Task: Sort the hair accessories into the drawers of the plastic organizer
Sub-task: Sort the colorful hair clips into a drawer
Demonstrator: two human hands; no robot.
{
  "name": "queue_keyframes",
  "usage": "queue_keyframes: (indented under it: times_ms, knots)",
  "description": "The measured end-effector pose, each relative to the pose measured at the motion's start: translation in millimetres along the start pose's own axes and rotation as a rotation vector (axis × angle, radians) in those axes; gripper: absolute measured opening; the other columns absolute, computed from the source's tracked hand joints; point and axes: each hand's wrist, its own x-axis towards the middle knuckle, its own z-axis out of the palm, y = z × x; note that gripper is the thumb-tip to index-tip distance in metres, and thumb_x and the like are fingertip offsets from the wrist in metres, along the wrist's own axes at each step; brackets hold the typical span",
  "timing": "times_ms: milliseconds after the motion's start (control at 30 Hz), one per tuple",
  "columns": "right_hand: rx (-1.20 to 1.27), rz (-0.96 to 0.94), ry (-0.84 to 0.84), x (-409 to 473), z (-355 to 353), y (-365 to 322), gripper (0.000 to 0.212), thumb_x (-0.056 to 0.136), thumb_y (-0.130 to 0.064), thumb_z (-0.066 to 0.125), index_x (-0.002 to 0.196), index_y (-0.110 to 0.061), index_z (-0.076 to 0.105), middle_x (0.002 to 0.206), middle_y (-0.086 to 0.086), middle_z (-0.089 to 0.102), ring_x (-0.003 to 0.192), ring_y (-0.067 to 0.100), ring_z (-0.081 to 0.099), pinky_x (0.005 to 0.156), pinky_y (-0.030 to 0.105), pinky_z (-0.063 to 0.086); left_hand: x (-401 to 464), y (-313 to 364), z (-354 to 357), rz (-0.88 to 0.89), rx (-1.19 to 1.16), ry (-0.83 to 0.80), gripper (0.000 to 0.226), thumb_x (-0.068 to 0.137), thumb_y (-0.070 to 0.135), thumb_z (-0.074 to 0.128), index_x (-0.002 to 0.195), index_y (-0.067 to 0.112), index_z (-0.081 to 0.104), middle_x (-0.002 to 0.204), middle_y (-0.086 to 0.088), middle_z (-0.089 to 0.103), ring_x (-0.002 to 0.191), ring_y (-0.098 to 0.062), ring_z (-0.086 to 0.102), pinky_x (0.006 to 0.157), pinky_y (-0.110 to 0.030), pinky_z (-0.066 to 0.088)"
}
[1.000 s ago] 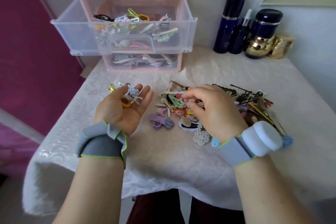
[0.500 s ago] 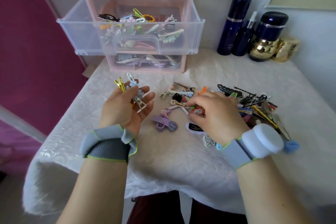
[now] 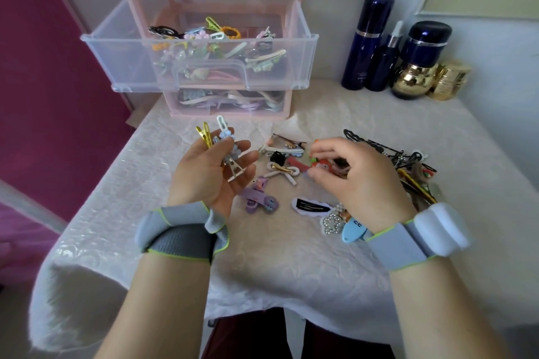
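Since half a second ago the left hand (image 3: 208,175) has lifted slightly, its fingers curled round a bunch of clips (image 3: 221,148) whose long axes point toward 12 o'clock. The right hand (image 3: 358,175) pinches a glossy red clip (image 3: 320,166) in the pile (image 3: 408,166) on the quilted counter (image 3: 291,256). The translucent plastic drawer (image 3: 204,67) stands open at 12 o'clock.

Blue bottles (image 3: 368,44), gold jars (image 3: 450,80)
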Motion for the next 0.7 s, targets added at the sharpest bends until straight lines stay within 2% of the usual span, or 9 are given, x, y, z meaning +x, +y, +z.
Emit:
queue_keyframes:
  times_ms: [67, 167, 267, 367, 500, 600, 700]
  knots:
    - [0.192, 0.011, 0.013, -0.3, -1.9, -4.0, 0.027, 0.078, -0.014, 0.07, 0.103, -0.025, 0.064, 0.095, -0.014, 0.067, 0.089, -0.002, 0.06, 0.074, 0.002, 0.041, -1.2, -2.0, 2.7, -0.006, 0.003, -0.021, 0.009, 0.095, 0.006, 0.044, 0.094, 0.008, 0.053, 0.079, -0.011, 0.062, 0.051, -0.016, 0.066, 0.045, -0.02, 0.052]
    - [0.37, 0.012, 0.024, -0.8, -2.5, -9.9, 0.033, 0.078, -0.01, 0.07, 0.101, -0.03, 0.06, 0.096, -0.02, 0.063, 0.085, -0.003, 0.061, 0.075, 0.008, 0.049, -4.2, -6.0, 9.5, -0.033, -0.003, -0.073, 0.01, 0.095, 0.004, 0.043, 0.091, 0.006, 0.052, 0.079, -0.013, 0.062, 0.054, -0.019, 0.068, 0.046, -0.025, 0.055]
    - [0.397, -0.008, 0.058, -0.2, 1.7, -12.9, 0.039, 0.075, -0.006, 0.072, 0.1, -0.032, 0.058, 0.095, -0.018, 0.062, 0.085, -0.005, 0.06, 0.077, 0.011, 0.05, -9.6, -12.0, 18.2, -0.074, 0.034, -0.154, 0.013, 0.095, 0.003, 0.042, 0.089, 0.006, 0.054, 0.079, -0.014, 0.063, 0.057, -0.021, 0.069, 0.051, -0.031, 0.058]
    - [0.404, -0.012, 0.074, 0.3, 6.7, -13.6, 0.042, 0.072, -0.004, 0.074, 0.099, -0.032, 0.057, 0.095, -0.006, 0.061, 0.08, -0.002, 0.06, 0.076, 0.011, 0.05, -15.5, -19.8, 26.1, -0.123, 0.079, -0.227, 0.013, 0.094, 0.004, 0.044, 0.092, 0.005, 0.057, 0.076, -0.013, 0.067, 0.058, -0.02, 0.068, 0.057, -0.035, 0.059]
    - [0.412, 0.026, 0.09, -0.4, 9.4, -10.6, 0.036, 0.079, -0.005, 0.068, 0.093, -0.036, 0.057, 0.091, -0.003, 0.066, 0.077, 0.002, 0.064, 0.072, 0.016, 0.053, -19.2, -28.0, 34.5, -0.187, 0.08, -0.298, 0.013, 0.092, 0.004, 0.048, 0.092, 0.005, 0.061, 0.074, -0.011, 0.069, 0.063, -0.02, 0.068, 0.064, -0.036, 0.058]
    - [0.358, 0.03, 0.129, -1.4, 9.0, -7.2, 0.025, 0.085, -0.007, 0.06, 0.097, -0.029, 0.063, 0.084, -0.011, 0.066, 0.077, 0.001, 0.064, 0.072, 0.015, 0.051, -20.4, -32.9, 39.4, -0.182, 0.07, -0.315, 0.012, 0.088, 0.001, 0.053, 0.096, 0.002, 0.061, 0.073, -0.01, 0.068, 0.062, -0.019, 0.068, 0.064, -0.032, 0.059]
    - [0.359, 0.025, 0.102, -2.6, 9.2, -7.6, 0.023, 0.089, -0.006, 0.053, 0.106, -0.018, 0.064, 0.095, -0.008, 0.068, 0.089, 0.001, 0.064, 0.08, 0.012, 0.048, -20.0, -38.1, 43.5, -0.143, 0.048, -0.288, 0.011, 0.085, -0.004, 0.055, 0.088, 0.005, 0.061, 0.065, -0.006, 0.068, 0.056, -0.015, 0.066, 0.059, -0.029, 0.058]
